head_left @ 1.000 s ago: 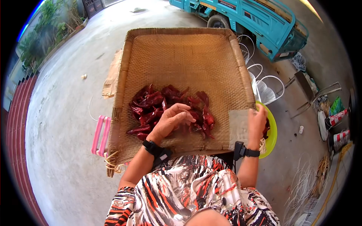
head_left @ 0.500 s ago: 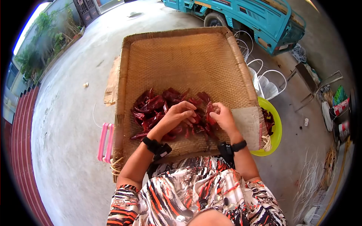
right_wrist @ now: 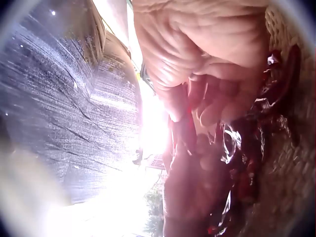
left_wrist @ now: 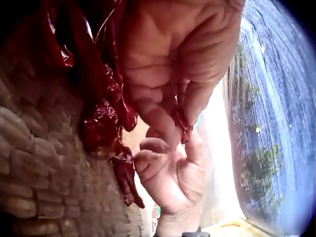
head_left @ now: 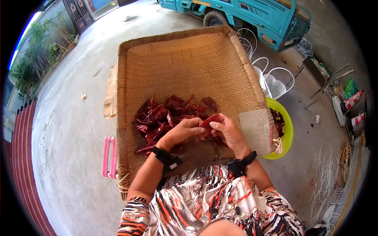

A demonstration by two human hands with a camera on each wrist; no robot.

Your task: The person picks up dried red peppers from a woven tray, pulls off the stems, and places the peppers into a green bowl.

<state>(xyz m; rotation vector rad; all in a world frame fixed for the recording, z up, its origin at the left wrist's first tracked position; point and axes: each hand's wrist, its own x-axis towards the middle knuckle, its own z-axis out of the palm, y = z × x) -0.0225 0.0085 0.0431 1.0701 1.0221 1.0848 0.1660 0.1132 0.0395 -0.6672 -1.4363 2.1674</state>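
Both of my hands meet over the near part of a woven tray, around one dried red chili. My right hand pinches it between thumb and fingers. From the other side my left hand grips its end; in the left wrist view a bit of red chili shows between thumb and finger. A heap of glossy dark red chilies lies beside and beyond the left hand. In the right wrist view the chili hangs from the thumb and fingertip, and more chilies lie behind the fingers.
The woven tray has a raised rim and a pale patch at its near right. Beside it stands a yellow-green basin holding chilies. White baskets, a pink-handled item and a teal cargo vehicle surround it.
The right hand came from the tray's right edge by the basin to the heap, took up a chili and brought it against the left hand. The left hand now grips the chili too.
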